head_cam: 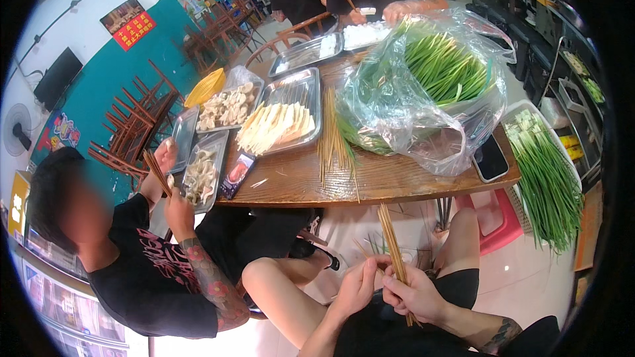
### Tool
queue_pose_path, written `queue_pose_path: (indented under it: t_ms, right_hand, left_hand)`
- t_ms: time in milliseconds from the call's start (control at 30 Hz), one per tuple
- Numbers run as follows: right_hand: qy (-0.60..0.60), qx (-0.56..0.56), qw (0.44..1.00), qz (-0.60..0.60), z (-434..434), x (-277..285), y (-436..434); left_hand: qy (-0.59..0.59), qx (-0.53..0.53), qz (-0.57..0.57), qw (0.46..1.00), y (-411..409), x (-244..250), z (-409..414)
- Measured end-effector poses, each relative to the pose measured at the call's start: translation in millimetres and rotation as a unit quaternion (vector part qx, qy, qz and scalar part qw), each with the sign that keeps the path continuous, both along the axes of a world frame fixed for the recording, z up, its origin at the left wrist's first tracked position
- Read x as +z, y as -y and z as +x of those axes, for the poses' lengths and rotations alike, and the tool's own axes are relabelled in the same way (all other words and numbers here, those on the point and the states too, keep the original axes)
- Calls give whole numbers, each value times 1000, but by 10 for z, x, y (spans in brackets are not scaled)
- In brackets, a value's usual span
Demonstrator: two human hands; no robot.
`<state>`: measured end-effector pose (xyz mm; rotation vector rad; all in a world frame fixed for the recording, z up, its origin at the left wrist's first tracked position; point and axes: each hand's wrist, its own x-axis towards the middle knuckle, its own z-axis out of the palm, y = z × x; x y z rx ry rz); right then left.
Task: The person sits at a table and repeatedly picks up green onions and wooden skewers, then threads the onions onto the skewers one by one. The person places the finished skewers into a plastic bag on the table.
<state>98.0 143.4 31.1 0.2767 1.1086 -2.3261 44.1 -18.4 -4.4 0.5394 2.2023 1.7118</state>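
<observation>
My right hand (414,292) is closed around a bundle of bamboo skewers (392,238), held nearly upright above my lap. Beside it, my left hand (358,281) pinches what looks like a thin single bamboo skewer (364,250), partly hidden by the fingers. On the wooden table (292,183) before me lies a loose pile of skewers (331,144). A large clear plastic bag (377,84) holds green garlic chives (446,67). Left of the pile, a metal tray (317,94) carries pale strips on skewers (278,126).
More trays hold mushrooms (228,106) and pale pieces (201,173). A phone (490,158) lies near the table's right end, by a white basket (578,173) of chives. At left a co-worker (163,267) holds skewers; others sit across the table. A pink stool (501,233) stands below.
</observation>
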Motion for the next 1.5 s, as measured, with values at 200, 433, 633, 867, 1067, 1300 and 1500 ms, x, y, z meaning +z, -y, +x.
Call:
queue_pose_path:
  t_ms: [200, 433, 633, 867, 1067, 1300, 1500]
  right_hand:
    - [72, 5, 987, -140, 19, -104, -54]
    - [-28, -133, 990, -32, 119, 143, 18]
    - [39, -273, 956, -102, -17, 80, -146]
    - [25, -363, 922, -130, -52, 70, -300]
    - [-64, -394, 909, -119, 14, 195, -297]
    - [-68, -412, 907, -62, 15, 277, -302]
    - [-106, -416, 902, -56, 25, 326, -291]
  left_hand:
    - [-28, -8, 38, 999, 24, 146, -9]
    - [-71, 59, -30, 995, 36, 563, -146]
    - [-220, 35, 11, 975, -662, 1563, -758]
    - [-470, -105, -78, 873, -2477, 1567, -2464]
    - [-470, -73, -327, 817, -3219, 1530, -3076]
    - [-481, -6, -365, 797, -3568, 1429, -3129]
    - [-474, -18, -361, 803, -3505, 1400, -3143]
